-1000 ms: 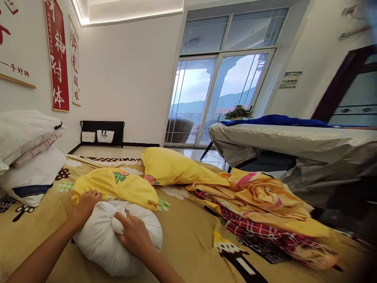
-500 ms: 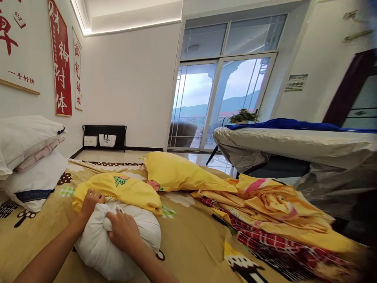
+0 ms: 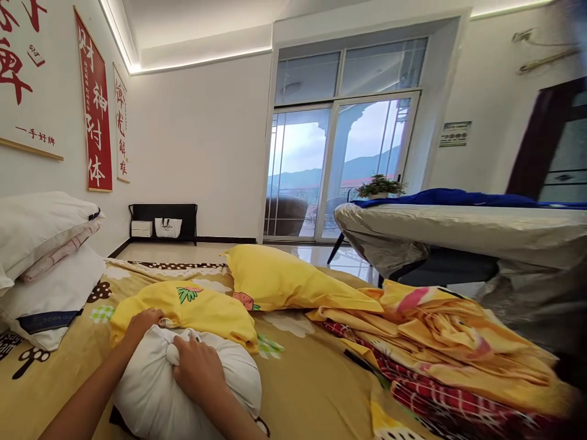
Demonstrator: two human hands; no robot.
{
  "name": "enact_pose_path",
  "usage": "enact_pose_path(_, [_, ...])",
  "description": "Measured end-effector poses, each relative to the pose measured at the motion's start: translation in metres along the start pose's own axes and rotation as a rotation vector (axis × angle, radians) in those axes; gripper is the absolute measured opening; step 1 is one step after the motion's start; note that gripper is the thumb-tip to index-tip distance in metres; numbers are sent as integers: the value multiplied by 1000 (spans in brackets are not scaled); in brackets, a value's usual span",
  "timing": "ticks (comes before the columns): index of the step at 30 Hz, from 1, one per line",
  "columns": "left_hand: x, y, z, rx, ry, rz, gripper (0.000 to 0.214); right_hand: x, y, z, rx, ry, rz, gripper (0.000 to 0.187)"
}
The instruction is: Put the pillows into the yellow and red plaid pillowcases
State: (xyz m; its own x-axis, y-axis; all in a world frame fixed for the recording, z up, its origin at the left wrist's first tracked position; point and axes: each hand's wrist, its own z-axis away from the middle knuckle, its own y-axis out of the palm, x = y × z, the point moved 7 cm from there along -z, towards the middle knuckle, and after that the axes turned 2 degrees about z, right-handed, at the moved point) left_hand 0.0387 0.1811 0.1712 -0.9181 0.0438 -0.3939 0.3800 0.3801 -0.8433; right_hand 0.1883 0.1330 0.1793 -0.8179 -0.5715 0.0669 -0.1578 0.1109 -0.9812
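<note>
A: Where does the white pillow (image 3: 151, 397) sit?

B: On the patterned sheet (image 3: 312, 373), right in front of the person, rounded and puckered toward its top.

A: Why is the right hand (image 3: 198, 365) on top of it?

B: Its thumb and fingers pinch a gathered fold there. That probably stops the bunched fabric from springing loose, though some fingertips are hidden.

A: And the left hand (image 3: 145, 322)?

B: It lies over the far left edge of the white pillow, fingers bent onto the yellow cloth (image 3: 215, 308). Whether they pinch that cloth or only press it, nobody can tell from here. Either way, it likely steadies the cloth against the pillow.

A: So the yellow cloth touches the pillow?

B: Yes, it rests just beyond the white pillow, against its far side, within easy reach of both hands.

A: What else is around?

B: A plump yellow pillow (image 3: 284, 278) lies beyond the white pillow, to the right. Farther right is crumpled yellow bedding (image 3: 440, 330) over red plaid cloth (image 3: 426, 394). Stacked pillows (image 3: 50, 220) sit well to the left of the white pillow, which leaves the hands elbow room.
</note>
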Motion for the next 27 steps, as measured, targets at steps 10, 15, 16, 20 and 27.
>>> enact_pose_path(10, [24,-39,48,-285,-108,-213,19,-16,-9,-21,-22,48,1,31])
enact_pose_path(15, [30,-36,27,-328,-196,227,9,49,9,-38,12,-69,73,30])
enact_pose_path(16, [29,-37,23,-375,-181,301,11,64,15,-42,31,-122,92,29])
enact_pose_path(20, [19,-36,29,-404,-81,362,11,73,21,-59,12,-170,95,33])
enact_pose_path(27, [20,-18,75,-51,175,124,47,24,17,-39,-39,-82,-63,28])
